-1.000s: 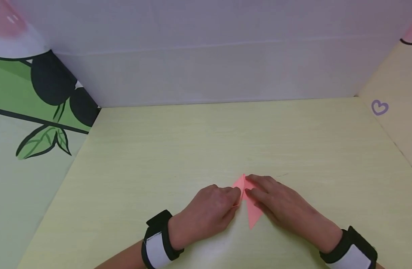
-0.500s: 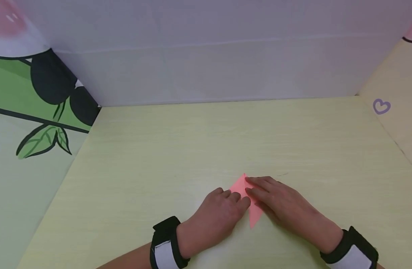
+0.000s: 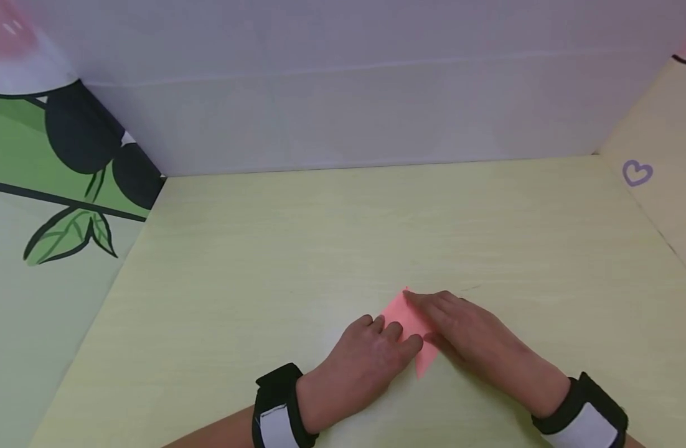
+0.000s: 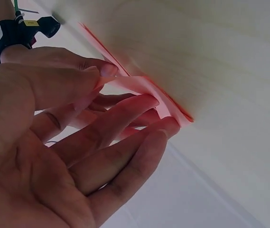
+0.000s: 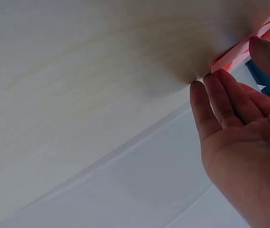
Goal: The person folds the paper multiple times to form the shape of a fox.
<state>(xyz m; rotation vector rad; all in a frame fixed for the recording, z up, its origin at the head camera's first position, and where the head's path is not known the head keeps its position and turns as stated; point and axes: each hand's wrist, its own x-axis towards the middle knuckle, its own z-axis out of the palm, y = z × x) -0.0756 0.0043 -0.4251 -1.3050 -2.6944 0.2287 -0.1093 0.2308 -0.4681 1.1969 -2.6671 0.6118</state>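
Note:
Near the front of the table lies a small folded piece of pink paper (image 3: 400, 306), its tip pointing away from me and a narrow point toward me. My left hand (image 3: 361, 364) is on its left side and pinches a raised flap (image 4: 132, 83) between thumb and fingers, as the left wrist view shows. Across the paper's right edge rests my right hand (image 3: 470, 326), with fairly straight fingers. In the right wrist view its fingertips (image 5: 210, 78) touch the tabletop at the paper's edge. These fingers hide part of the right side.
The pale wooden table (image 3: 264, 236) runs back to a light purple wall panel (image 3: 343, 124). Painted side panels stand at left and right, the right one with a purple heart (image 3: 637, 173). Each wrist wears a black strap (image 3: 281, 398).
My left hand has moved right and slightly toward me, bringing the paper flap over toward the right hand. The right hand stays nearly in place, its fingers now closer together near the tip.

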